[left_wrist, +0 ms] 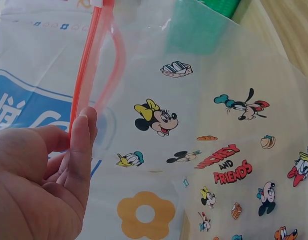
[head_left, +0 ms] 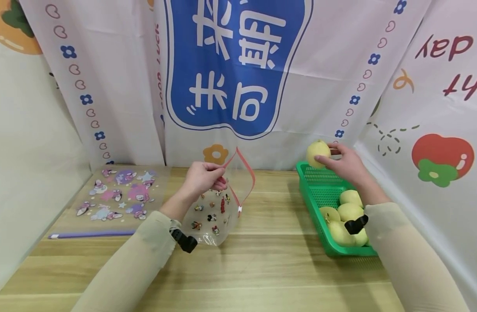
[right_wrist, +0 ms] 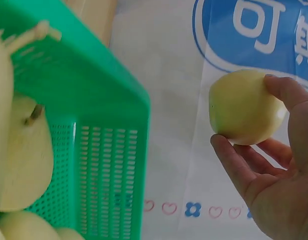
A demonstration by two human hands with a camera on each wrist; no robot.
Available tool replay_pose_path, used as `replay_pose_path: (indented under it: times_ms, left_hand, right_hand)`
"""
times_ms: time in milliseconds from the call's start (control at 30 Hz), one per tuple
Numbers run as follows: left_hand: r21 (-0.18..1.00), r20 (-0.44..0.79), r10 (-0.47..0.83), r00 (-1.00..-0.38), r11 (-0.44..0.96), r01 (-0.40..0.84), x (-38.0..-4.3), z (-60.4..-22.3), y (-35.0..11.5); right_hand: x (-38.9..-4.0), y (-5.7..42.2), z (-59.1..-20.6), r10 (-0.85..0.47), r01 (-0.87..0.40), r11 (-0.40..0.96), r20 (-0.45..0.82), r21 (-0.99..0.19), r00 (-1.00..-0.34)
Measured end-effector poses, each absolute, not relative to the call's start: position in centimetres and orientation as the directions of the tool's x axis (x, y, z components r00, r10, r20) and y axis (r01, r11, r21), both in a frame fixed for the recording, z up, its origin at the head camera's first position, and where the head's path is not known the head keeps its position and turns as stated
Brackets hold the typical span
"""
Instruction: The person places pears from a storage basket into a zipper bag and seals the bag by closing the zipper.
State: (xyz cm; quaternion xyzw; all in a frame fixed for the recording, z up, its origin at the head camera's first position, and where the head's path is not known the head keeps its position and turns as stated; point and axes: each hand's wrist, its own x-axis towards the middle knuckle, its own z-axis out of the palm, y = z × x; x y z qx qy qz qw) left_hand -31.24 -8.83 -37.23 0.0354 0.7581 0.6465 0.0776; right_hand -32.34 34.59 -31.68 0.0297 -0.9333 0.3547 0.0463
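Observation:
My left hand [head_left: 204,178] pinches the red-edged rim of a clear zip bag [left_wrist: 158,165] printed with small cartoon characters. The bag's mouth gapes toward the right, and its white slider hangs at the lower corner in the head view. In my right hand [head_left: 345,164] is a pale yellow pear [right_wrist: 246,106], gripped between thumb and fingers. It is raised over the far left corner of a green basket [head_left: 318,219]. Several more pears [head_left: 349,212] lie in the basket's near half.
Flat at the left of the wooden table [head_left: 262,268] lies another clear bag [head_left: 117,195] with pink and purple prints and a purple slide strip. A printed white cloth [head_left: 324,99] hangs behind the table, with more cloth along both sides.

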Motion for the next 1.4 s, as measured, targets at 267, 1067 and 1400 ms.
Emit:
replay_pose_path:
  times_ms: [267,1067,1400]
  left_hand:
    - [0.986,-0.077,0.151,-0.986,0.158,-0.053,-31.5,-37.4,-8.9]
    - [0.991,-0.07,0.146,-0.987,0.123,-0.052,-31.8,-37.6,-8.6]
    - [0.991,-0.077,0.138,-0.987,0.12,-0.06,-31.7,-37.6,-8.6]
  right_hand:
    - [-31.8,30.6,-30.5,-0.071,-0.157,0.748,0.157,-0.644,-0.985]
    - [-31.5,19.8,-31.2,-0.272,-0.308,0.648,0.167,-0.696,-0.948]
    - [-31.3,16.9,-32.5,-0.391,-0.388,0.652,0.151,-0.651,-0.908]
